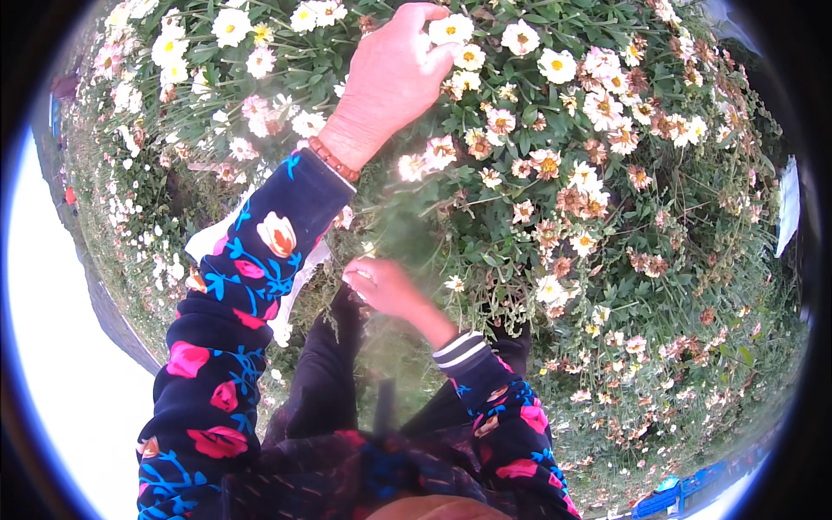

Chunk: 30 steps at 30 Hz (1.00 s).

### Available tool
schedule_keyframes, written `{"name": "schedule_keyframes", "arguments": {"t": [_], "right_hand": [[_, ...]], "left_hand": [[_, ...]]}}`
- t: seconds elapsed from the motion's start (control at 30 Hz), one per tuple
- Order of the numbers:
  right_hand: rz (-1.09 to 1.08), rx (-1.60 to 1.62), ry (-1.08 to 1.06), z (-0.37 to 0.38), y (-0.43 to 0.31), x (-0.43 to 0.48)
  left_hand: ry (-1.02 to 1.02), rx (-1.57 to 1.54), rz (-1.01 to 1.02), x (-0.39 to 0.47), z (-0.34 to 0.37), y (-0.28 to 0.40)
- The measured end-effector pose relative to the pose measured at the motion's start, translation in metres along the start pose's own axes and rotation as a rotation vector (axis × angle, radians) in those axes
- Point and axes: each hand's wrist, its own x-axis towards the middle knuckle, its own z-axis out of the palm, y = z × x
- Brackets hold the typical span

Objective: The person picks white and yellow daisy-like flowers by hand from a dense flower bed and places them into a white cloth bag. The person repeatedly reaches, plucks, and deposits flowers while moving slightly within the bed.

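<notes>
At the top of the view my left hand reaches into a dense flower bush. Its thumb and forefinger lie around a white flower with a yellow centre; how firmly they touch it does not show. Just below the thumb are more white blooms. Lower down, in front of my legs, my right hand has its fingers curled in. Small pale bits show at those fingers, too blurred to tell whether they are held. A bracelet of brown beads circles my left wrist.
Browned, wilting flowers and green leaves fill the right side. White sheet-like material shows behind my left sleeve. My dark-trousered legs stand among plants. A white object lies far right, a blue vehicle-like object at lower right.
</notes>
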Motion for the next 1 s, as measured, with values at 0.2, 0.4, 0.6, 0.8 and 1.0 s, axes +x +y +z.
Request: {"name": "schedule_keyframes", "arguments": {"t": [0.2, 0.4, 0.6, 0.8, 1.0], "right_hand": [[0.042, 0.068, -0.039, 0.004, -0.002, 0.002], [0.113, 0.099, -0.073, -0.002, -0.008, 0.005], [0.091, 0.040, -0.018, -0.004, 0.004, 0.008], [0.066, 0.062, -0.066, -0.004, -0.001, 0.009], [0.026, 0.014, -0.053, -0.006, 0.001, 0.008]], "left_hand": [[-0.065, 0.221, -0.066, 0.030, 0.035, -0.017], [-0.086, 0.217, -0.036, 0.002, 0.005, -0.021], [-0.319, -0.006, -0.129, -0.007, -0.106, -0.008], [-0.370, 0.228, 0.160, -0.022, -0.087, -0.059], [-0.737, 0.545, 0.067, -0.033, -0.068, -0.035]]}}
